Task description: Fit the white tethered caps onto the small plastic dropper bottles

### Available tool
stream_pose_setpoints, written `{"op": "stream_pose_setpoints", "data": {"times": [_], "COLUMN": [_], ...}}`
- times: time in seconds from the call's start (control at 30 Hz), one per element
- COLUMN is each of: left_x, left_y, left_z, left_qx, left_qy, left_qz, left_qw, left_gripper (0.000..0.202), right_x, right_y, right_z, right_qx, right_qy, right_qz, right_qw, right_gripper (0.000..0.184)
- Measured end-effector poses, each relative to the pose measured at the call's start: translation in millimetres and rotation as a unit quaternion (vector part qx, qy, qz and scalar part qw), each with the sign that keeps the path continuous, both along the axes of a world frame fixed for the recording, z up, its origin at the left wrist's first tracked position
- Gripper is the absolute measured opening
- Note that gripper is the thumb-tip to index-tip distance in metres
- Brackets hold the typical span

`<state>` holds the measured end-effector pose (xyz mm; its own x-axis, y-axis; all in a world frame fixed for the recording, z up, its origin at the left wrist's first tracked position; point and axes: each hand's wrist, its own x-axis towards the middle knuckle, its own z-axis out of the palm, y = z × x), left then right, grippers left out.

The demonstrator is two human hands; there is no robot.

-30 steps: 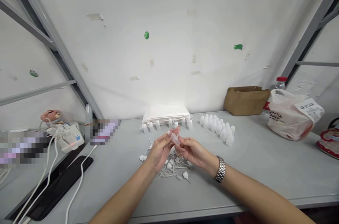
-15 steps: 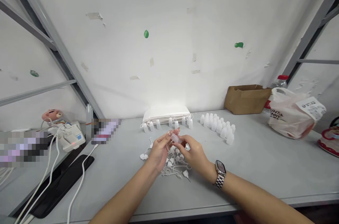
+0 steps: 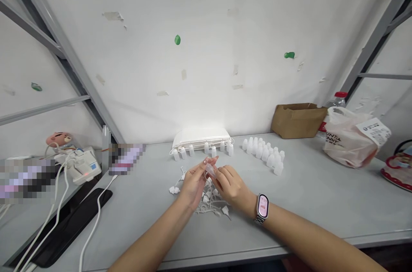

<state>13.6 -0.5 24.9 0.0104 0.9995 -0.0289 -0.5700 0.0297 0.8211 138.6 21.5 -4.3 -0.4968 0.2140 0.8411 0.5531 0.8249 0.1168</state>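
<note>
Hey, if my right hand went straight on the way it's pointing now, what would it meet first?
Your right hand would first press on the small translucent bottle at its fingertips, then probably your left hand; exact depth is unclear.

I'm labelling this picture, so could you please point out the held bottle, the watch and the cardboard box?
Held bottle (image 3: 210,170): head view, side wall.
Watch (image 3: 263,206): head view, screen.
Cardboard box (image 3: 298,124): head view, front wall.

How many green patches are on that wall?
3: a left patch beyond the slanted metal frame, a middle patch, and a right patch above the cardboard box. The frame may hide others.
</note>
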Motion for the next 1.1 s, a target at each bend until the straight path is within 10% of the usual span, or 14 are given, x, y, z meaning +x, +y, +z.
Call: {"op": "stream_pose_setpoints", "data": {"times": [0.2,0.4,0.53,0.7,0.9,1.0,1.1], "left_x": [-1.7,-2.2,-0.6,-1.6,2.7,4.0,2.6], "left_y": [-0.8,2.6,3.2,2.1,0.3,0.8,1.5], "left_z": [-1.0,-1.7,1.4,5.8,2.0,-0.9,-2.8], "left_qx": [-0.003,0.007,0.014,0.013,-0.010,-0.011,-0.014], "left_qy": [-0.012,-0.024,-0.026,0.014,0.034,-0.009,-0.012], "left_qz": [-0.014,-0.036,-0.033,0.010,0.054,0.035,0.018], "left_qw": [1.000,0.999,0.999,1.000,0.998,0.999,1.000], "left_gripper": [0.016,0.019,0.027,0.028,0.027,0.023,0.021], "right_x": [-4.2,1.8,6.4,4.9,3.3,2.5,0.3], "right_y": [-8.2,1.3,6.0,0.3,-3.6,-3.6,-6.3], "right_z": [5.3,21.6,25.9,24.2,9.6,5.0,3.9], "right_qx": [-0.267,-0.693,-0.720,-0.680,-0.264,-0.120,-0.151], "right_qy": [0.171,0.300,0.310,0.283,0.134,0.052,0.077], "right_qz": [0.068,0.272,0.346,0.271,0.065,0.026,0.027], "right_qw": [0.946,0.597,0.515,0.620,0.953,0.991,0.985], "right_gripper": [0.008,0.026,0.028,0.025,0.010,0.014,0.012]}}
